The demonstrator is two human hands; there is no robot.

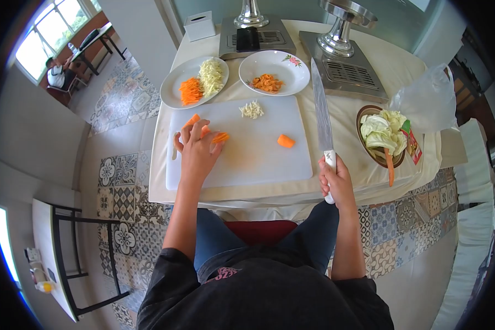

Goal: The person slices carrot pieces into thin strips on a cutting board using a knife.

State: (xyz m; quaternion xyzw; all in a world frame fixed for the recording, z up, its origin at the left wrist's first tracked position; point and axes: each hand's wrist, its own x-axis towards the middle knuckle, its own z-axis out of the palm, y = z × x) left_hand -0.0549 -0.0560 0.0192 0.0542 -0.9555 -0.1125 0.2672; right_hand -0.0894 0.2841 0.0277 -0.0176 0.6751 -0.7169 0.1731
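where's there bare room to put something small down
The cutting board is bare between the carrot slices and carrot chunk, and at its near right corner. Tablecloth shows between the knife and brown bowl. It's crowded beyond the cutting board, with the left plate and flowered plate side by side.

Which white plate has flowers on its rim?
The right plate, holding only orange scraps, has pink flowers; the left plate, with shredded carrot and cabbage, shows none.

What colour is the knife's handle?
The knife's handle is white, seen best in the head view.
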